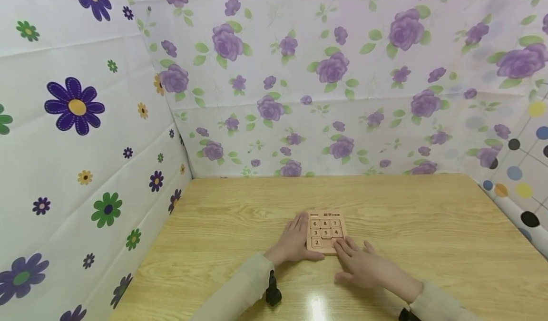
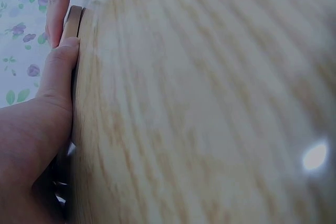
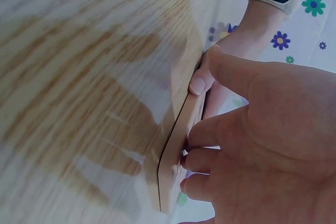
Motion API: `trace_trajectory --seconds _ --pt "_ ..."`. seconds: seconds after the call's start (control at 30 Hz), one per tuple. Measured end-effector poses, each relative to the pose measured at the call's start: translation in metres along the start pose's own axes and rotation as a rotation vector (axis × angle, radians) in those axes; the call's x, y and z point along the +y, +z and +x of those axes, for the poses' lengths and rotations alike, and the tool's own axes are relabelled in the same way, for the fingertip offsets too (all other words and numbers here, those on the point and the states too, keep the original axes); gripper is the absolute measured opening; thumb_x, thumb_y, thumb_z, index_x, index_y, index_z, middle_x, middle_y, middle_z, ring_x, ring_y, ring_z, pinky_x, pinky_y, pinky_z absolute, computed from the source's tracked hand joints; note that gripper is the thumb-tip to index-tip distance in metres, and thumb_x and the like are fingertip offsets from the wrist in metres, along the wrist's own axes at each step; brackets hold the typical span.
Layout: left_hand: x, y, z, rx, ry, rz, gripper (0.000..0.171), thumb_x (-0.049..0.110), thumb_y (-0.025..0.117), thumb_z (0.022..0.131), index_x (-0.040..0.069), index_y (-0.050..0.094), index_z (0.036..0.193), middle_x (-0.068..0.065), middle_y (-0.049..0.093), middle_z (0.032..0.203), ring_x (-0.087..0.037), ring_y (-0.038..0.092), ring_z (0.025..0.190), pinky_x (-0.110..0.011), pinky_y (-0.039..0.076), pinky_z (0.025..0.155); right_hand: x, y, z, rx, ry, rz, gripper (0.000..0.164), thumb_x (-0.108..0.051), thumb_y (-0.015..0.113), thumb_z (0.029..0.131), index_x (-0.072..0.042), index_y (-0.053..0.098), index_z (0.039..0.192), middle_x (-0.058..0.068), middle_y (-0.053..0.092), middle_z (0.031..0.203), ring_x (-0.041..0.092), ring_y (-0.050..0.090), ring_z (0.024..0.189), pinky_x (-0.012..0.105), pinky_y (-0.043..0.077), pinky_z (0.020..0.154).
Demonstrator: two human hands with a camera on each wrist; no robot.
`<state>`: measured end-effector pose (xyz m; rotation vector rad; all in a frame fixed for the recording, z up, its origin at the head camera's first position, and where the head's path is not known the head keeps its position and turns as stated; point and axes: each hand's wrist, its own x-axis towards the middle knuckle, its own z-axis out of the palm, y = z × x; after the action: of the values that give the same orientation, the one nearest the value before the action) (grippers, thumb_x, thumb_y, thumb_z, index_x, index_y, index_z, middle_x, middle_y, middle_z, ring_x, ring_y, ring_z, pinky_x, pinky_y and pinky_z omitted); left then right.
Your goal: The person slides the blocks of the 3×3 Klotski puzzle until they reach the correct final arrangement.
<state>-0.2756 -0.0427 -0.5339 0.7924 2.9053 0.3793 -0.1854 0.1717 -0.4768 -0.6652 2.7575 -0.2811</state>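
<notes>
At the lower centre of the head frame, a square, pale wooden number-puzzle board [image 1: 327,214] lies on a yellowish wood-grain table [image 1: 239,202] — the left hand [image 1: 295,242], fingers straight, lines its left side, thumb along the lower edge. The right hand [image 1: 361,265] — fingers extended, slightly apart — touches its lower-right corner.

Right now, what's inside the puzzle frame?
The frame holds numbered tiles: 6, 8, 7; 3, 5, 4; then 2, with a gap beside it. The right hand hides any number at lower right; tiles cover whatever lies beneath them.
</notes>
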Motion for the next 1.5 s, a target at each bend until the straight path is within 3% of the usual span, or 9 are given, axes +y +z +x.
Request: trace_trajectory --seconds 0.63,1.23,1.5 --pt "-0.001 0.002 0.0 -0.008 -0.014 -0.006 0.131 0.074 0.067 0.07 -0.002 0.0 0.154 -0.018 0.005 0.163 -0.028 0.008 0.151 -0.044 0.014 0.123 -0.001 -0.004 -0.001 -0.024 0.005 0.019 0.082 -0.055 0.053 0.091 0.0 0.032 0.149 0.019 0.027 0.157 0.04 0.02 0.147 0.07 0.012 0.113" --pt "-0.001 0.001 -0.001 0.004 -0.004 0.042 0.129 0.075 0.066 0.07 -0.003 0.005 0.154 -0.019 0.009 0.162 -0.03 0.011 0.151 -0.045 0.017 0.122 -0.024 -0.003 0.013 -0.016 -0.102 -0.019 0.082 -0.057 0.05 0.092 -0.004 0.03 0.151 0.015 0.027 0.158 0.039 0.019 0.147 0.069 0.017 0.113" --pt "0.0 -0.002 0.0 -0.014 -0.013 0.04 0.126 0.066 0.071 0.073 -0.002 0.004 0.154 -0.018 0.008 0.162 -0.029 0.009 0.151 -0.044 0.015 0.123 -0.028 -0.002 0.018 0.011 -0.121 -0.037 0.081 -0.058 0.049 0.093 -0.005 0.031 0.151 0.015 0.029 0.157 0.038 0.023 0.147 0.069 0.017 0.113"
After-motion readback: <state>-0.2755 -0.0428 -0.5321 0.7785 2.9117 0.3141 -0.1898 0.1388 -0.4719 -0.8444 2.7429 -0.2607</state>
